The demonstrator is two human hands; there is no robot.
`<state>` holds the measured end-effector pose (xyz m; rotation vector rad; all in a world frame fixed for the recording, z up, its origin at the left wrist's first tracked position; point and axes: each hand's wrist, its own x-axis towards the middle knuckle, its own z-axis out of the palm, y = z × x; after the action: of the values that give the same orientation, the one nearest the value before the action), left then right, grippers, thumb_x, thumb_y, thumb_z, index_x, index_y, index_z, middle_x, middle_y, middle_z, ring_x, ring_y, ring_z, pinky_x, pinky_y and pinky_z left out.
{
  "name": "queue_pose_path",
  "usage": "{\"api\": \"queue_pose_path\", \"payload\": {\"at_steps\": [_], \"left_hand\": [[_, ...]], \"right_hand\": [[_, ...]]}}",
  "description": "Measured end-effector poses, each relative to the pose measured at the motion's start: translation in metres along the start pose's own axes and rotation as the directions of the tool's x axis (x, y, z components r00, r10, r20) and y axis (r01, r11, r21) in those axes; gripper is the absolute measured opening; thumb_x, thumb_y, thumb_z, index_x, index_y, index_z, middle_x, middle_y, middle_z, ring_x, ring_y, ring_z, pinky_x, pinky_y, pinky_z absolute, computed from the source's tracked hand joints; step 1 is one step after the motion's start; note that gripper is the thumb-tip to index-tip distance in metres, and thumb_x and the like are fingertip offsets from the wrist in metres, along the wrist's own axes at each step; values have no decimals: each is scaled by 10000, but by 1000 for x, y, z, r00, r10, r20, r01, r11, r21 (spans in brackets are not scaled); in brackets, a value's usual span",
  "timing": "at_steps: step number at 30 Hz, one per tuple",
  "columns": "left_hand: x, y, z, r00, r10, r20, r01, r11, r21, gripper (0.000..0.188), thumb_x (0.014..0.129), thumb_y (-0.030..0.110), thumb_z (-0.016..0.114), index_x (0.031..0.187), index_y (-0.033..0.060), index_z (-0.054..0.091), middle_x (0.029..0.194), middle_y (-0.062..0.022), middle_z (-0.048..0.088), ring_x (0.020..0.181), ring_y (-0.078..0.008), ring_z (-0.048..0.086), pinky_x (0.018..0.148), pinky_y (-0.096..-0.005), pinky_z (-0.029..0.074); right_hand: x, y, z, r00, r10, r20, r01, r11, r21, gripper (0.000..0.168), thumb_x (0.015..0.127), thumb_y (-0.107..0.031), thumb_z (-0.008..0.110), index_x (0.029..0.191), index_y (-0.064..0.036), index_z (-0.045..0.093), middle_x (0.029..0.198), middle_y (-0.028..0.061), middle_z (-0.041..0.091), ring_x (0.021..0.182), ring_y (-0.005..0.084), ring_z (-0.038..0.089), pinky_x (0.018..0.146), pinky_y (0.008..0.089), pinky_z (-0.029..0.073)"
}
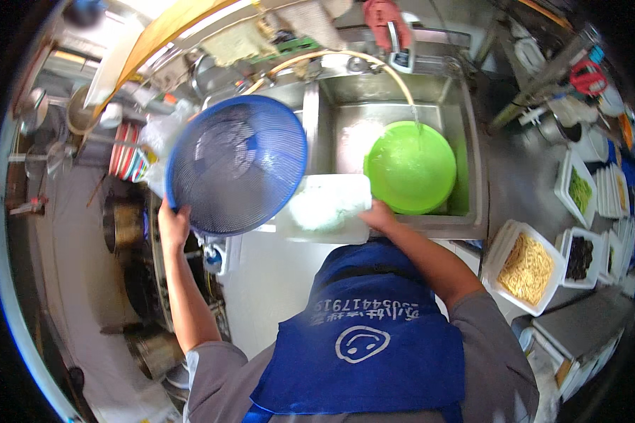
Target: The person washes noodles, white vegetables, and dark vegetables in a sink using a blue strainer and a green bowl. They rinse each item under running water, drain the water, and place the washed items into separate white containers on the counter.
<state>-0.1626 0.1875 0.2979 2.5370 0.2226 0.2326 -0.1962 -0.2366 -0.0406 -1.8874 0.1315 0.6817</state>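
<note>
My left hand (pixel 175 223) grips the lower left rim of a large blue mesh colander (pixel 238 166), which is tilted over the left part of the sink. In my right hand (pixel 379 215) is the right edge of a translucent white plastic tub (pixel 330 209) with whitish contents that glare makes hard to tell. The tub is held just right of and below the colander, near the sink's front edge. A bright green basin (pixel 411 168) stands in the right bowl of the steel double sink (pixel 349 119). Water runs into it from a pale hose (pixel 406 90).
On the right counter stand a white container of yellow noodle-like strips (pixel 526 268), a container of dark food (pixel 579 257) and one of green shreds (pixel 580 191). Metal pots (pixel 127 224) line the left side. A red cloth (pixel 386 24) hangs behind the sink.
</note>
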Motion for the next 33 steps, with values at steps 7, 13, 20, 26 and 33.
{"api": "queue_pose_path", "payload": {"at_steps": [7,13,20,26,33], "left_hand": [[40,-33,27,991,-90,-95,69,977,-202,469,723,-42,536,1191,-23,542,1060,-109,647,955,-205,597,877,-305,448],[78,9,117,947,-217,237,268,940,-212,385,763,32,570,1137,-51,530,1007,-138,650,814,-233,630,752,-354,511],[110,47,307,925,187,331,-110,965,-238,466,774,40,558,1225,-20,457,954,-196,650,784,-288,655,617,-413,533],[67,109,422,921,132,366,-126,991,-41,447,776,83,515,1197,13,381,955,-301,628,925,-478,606,844,-522,470],[44,129,499,844,74,532,-120,991,53,459,808,228,579,1153,-15,399,983,-290,628,946,-456,613,802,-520,485]], "right_hand": [[3,10,-12,953,16,-302,62,967,247,406,698,-181,651,1051,18,628,962,223,668,860,330,652,755,403,506],[-80,5,-79,909,269,-319,-40,818,574,343,723,-117,643,1040,14,629,877,127,658,793,242,628,695,361,499],[-195,1,-126,756,298,-584,330,596,732,446,743,0,586,1187,-8,541,1005,108,633,870,241,622,771,379,518],[-284,-18,-135,640,312,-702,525,489,696,568,703,-54,502,1267,0,456,1077,145,573,994,305,588,841,466,512],[-364,-46,-102,466,515,-719,644,360,676,615,690,-100,527,1290,1,435,1085,132,564,993,322,580,788,498,522]]}}
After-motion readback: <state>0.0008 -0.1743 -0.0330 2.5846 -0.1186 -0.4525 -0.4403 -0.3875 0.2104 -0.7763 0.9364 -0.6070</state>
